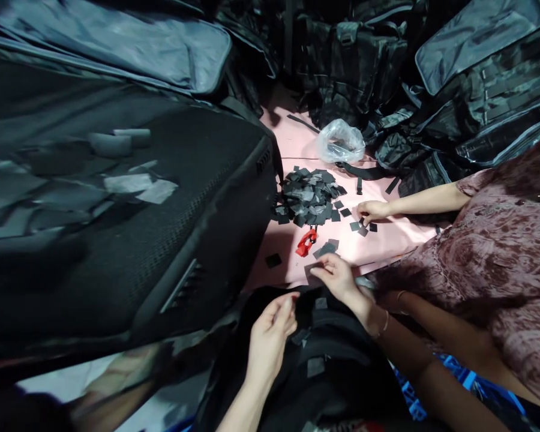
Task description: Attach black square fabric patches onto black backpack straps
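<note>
Pile of black patches (309,197): heaped on the pink sheet (387,240), within everyone's reach.
Right hand (337,276): below the pile, pinching one patch.
Left hand (272,327): fingers curled loosely, empty, over the black bag (324,366).
Co-worker's hand (372,211): right of the pile, sorting strays.

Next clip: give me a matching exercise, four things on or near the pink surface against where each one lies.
Things:
1. pile of black patches
2. red clip
3. clear plastic bag
4. black backpack

Places:
A. far end of the pink surface, crumpled
B. under the person's left hand and right hand
C. middle of the pink surface, heaped
D. just nearer than the pile, alone

Pairs: 1-C, 2-D, 3-A, 4-B
</note>
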### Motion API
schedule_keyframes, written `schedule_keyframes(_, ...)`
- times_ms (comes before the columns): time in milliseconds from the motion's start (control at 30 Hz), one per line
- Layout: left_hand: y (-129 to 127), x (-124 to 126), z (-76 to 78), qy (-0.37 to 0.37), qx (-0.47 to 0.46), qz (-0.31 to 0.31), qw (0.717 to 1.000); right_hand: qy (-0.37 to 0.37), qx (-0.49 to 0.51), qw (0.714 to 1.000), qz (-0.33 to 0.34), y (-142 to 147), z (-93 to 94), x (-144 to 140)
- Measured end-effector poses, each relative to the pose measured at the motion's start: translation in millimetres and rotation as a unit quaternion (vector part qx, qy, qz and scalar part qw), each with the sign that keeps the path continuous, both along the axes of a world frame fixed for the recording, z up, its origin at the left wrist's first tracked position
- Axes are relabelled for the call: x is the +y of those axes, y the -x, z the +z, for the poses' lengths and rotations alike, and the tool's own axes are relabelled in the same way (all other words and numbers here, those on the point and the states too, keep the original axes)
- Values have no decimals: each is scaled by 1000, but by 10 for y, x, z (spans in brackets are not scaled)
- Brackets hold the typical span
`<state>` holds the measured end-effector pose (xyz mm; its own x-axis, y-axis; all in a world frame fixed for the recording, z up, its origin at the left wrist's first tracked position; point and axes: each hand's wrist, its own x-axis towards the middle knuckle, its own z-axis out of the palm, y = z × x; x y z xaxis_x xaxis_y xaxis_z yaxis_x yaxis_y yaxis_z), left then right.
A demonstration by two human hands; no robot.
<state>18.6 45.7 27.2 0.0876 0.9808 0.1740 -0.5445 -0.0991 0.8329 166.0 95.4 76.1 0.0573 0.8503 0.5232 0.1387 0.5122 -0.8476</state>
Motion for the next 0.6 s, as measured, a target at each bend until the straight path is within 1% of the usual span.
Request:
schedule_keyframes(67,-45,52,60,-15,21,-16,1000,-6,-24,999,-31,96,-115,-184)
schedule_keyframes(133,-78,79,84,-36,82,0,996,-8,-30,998,-54,174,-206,-319)
schedule_keyframes(167,-94,67,81,-63,125,30,990,-6,-18,998,-55,205,-230,-359)
schedule_keyframes(200,-113,31,72,-108,174,82,975,4,8,999,-44,228,-236,-376)
schedule_keyframes(233,-138,-30,58,-176,223,147,947,22,49,998,-30,241,-220,-371)
schedule_keyframes(267,-170,-114,42,-264,265,212,903,50,111,992,-16,241,-181,-345)
schedule_keyframes(300,-207,-215,27,-358,300,262,845,85,190,978,-3,227,-119,-302)
schedule_keyframes(333,-245,-320,15,-452,321,281,783,116,276,954,10,199,-41,-249)
schedule_keyframes(367,-278,-416,6,-520,327,270,742,140,353,925,24,161,48,-193)
schedule_keyframes(400,-301,-490,2,-553,330,238,727,149,401,903,39,118,138,-143)
schedule_keyframes(433,-310,-533,3,-543,321,219,745,144,414,897,55,76,217,-107)
schedule_keyframes(467,-301,-540,6,-498,310,204,783,140,393,906,68,43,278,-90)
schedule_keyframes(500,-276,-513,11,-424,293,196,834,133,346,926,74,22,314,-95)
schedule_keyframes(533,-240,-459,16,-333,261,196,885,131,286,946,73,16,321,-120)
schedule_keyframes(567,-199,-390,20,-240,223,184,927,134,225,963,69,24,300,-162)
schedule_keyframes(600,-159,-318,21,-168,178,171,954,135,173,974,63,42,255,-216)
